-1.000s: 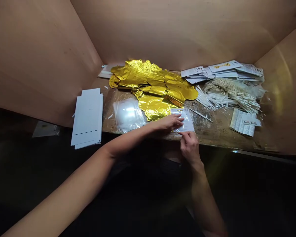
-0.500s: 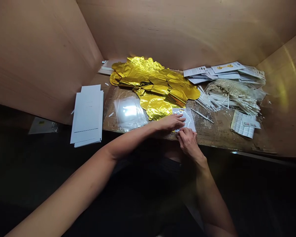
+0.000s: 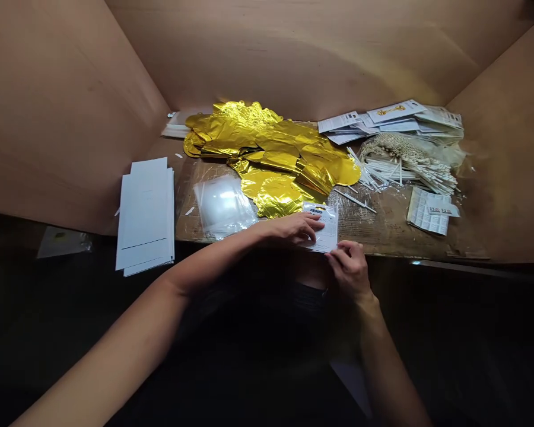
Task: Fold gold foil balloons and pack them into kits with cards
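A printed white card in a clear plastic sleeve [image 3: 326, 228] lies at the table's front edge. My left hand [image 3: 291, 228] rests on its left side, fingers across the sleeve. My right hand [image 3: 349, 267] pinches the lower edge between thumb and fingers. Just behind the card, the crumpled gold foil balloons [image 3: 267, 151] spread in a large heap. To the left of my left hand lies a stack of clear plastic bags [image 3: 223, 206].
A stack of white cards [image 3: 145, 213] sits left of the plastic-covered table [image 3: 374, 228]. At the back right are white sticks [image 3: 404, 171] and printed cards [image 3: 391, 121], with sticker sheets [image 3: 428, 210] nearer. Cardboard walls [image 3: 271, 53] surround the table.
The card now lies lower and shows its print more plainly, with less glare. My right hand has shifted to its lower edge. The whole scene sits slightly left as my head moved.
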### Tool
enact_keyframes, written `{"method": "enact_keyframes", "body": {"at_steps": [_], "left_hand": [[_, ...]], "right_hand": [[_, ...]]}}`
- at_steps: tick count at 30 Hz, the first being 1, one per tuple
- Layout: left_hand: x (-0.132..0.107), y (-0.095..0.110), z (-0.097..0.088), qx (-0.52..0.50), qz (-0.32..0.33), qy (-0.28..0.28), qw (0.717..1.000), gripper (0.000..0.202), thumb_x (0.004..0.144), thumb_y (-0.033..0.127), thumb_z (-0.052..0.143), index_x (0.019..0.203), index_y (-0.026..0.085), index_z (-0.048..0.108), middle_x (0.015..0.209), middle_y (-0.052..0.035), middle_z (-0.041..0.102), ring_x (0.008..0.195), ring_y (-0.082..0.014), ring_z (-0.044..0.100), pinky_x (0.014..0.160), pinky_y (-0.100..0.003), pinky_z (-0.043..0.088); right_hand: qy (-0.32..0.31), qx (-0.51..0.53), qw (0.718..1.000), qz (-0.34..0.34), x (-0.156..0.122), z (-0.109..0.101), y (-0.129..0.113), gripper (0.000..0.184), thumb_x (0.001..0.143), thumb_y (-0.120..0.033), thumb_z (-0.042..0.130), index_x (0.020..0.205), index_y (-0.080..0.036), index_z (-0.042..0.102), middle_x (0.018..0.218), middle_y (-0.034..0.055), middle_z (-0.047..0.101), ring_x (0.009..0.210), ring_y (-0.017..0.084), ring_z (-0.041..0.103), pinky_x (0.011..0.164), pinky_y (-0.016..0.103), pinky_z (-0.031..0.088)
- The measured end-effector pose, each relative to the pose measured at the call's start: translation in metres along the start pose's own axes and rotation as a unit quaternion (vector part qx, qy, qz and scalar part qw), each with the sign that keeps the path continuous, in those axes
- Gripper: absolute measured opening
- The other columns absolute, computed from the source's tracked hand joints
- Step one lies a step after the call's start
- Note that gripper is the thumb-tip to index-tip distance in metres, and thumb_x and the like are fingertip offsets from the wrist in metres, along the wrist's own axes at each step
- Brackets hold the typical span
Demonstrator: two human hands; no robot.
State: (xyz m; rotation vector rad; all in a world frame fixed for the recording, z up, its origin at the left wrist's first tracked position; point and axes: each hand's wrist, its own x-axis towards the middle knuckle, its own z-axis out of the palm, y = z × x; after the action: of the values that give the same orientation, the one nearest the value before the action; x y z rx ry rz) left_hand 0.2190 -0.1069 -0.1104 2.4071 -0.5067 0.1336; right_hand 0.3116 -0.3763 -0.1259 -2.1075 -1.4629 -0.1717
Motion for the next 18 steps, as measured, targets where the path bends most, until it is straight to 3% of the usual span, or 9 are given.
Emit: {"method": "enact_keyframes", "body": {"at_steps": [3,6,8,10,12,14,16,18], "left_hand": [[0.000,0.000,0.000,-0.005,0.050,-0.016,0.999,0.021,0.101,0.029,0.060,0.097,0.023,0.079,0.143,-0.0106,0.069,0.145,-0.0280,0.056,0.128,-0.045,0.039],[-0.002,-0.001,0.013,0.000,0.008,0.046,0.999,0.019,0.101,0.030,0.062,0.112,0.020,0.073,0.141,-0.0151,0.068,0.147,-0.0294,0.054,0.125,-0.046,0.042],[-0.004,-0.001,0.025,0.010,-0.019,0.066,0.998,0.024,0.101,0.023,0.059,0.123,0.020,0.069,0.140,-0.0159,0.069,0.147,-0.0284,0.054,0.124,-0.046,0.043],[-0.007,0.002,0.033,0.004,-0.021,0.077,0.997,0.024,0.100,0.017,0.057,0.121,0.020,0.070,0.137,-0.0154,0.071,0.144,-0.0271,0.057,0.123,-0.045,0.043],[-0.010,0.005,0.033,-0.023,-0.005,0.095,0.995,0.020,0.099,0.016,0.058,0.114,0.021,0.071,0.134,-0.0144,0.072,0.137,-0.0255,0.062,0.121,-0.043,0.046],[-0.014,0.002,0.020,-0.050,-0.028,0.166,0.985,0.017,0.099,0.017,0.058,0.109,0.021,0.072,0.129,-0.0135,0.074,0.126,-0.0235,0.067,0.113,-0.041,0.051],[-0.015,-0.009,-0.005,-0.047,-0.115,0.284,0.951,0.016,0.100,0.018,0.056,0.107,0.020,0.071,0.122,-0.0122,0.075,0.116,-0.0220,0.070,0.105,-0.039,0.055],[-0.012,-0.027,-0.036,-0.023,-0.226,0.371,0.900,0.014,0.098,0.020,0.060,0.109,0.018,0.069,0.116,-0.0115,0.075,0.110,-0.0228,0.070,0.101,-0.039,0.055]], "right_hand": [[0.010,-0.023,0.997,0.078,0.017,0.009,-0.005,0.031,0.105,-0.044,0.058,0.082,-0.023,0.062,0.091,0.0094,0.061,0.084,0.026,0.058,0.079,0.038,0.047],[0.024,-0.065,0.967,0.244,0.020,0.008,-0.010,0.035,0.099,-0.056,0.064,0.086,-0.024,0.060,0.074,0.0054,0.061,0.067,0.024,0.055,0.067,0.036,0.040],[0.029,0.010,0.940,0.340,0.017,0.008,-0.013,0.040,0.093,-0.062,0.070,0.089,-0.024,0.060,0.065,0.0032,0.061,0.059,0.023,0.054,0.060,0.034,0.038],[0.016,0.181,0.903,0.389,0.014,0.009,-0.017,0.047,0.085,-0.068,0.075,0.090,-0.024,0.061,0.062,0.0021,0.064,0.050,0.020,0.052,0.052,0.031,0.037],[0.001,0.342,0.854,0.392,0.016,0.007,-0.019,0.053,0.077,-0.070,0.080,0.092,-0.023,0.062,0.063,0.0007,0.066,0.043,0.015,0.047,0.045,0.028,0.034],[-0.018,0.414,0.836,0.361,0.029,-0.002,-0.015,0.052,0.074,-0.066,0.085,0.093,-0.022,0.063,0.063,-0.0009,0.067,0.041,0.012,0.045,0.042,0.025,0.033],[-0.011,0.407,0.855,0.321,0.063,-0.022,0.000,0.049,0.075,-0.059,0.088,0.096,-0.022,0.065,0.064,-0.0018,0.066,0.042,0.011,0.046,0.041,0.024,0.034],[0.035,0.361,0.884,0.294,0.116,-0.050,0.026,0.047,0.076,-0.056,0.087,0.097,-0.022,0.064,0.066,-0.0009,0.066,0.043,0.011,0.046,0.040,0.024,0.034]]}}
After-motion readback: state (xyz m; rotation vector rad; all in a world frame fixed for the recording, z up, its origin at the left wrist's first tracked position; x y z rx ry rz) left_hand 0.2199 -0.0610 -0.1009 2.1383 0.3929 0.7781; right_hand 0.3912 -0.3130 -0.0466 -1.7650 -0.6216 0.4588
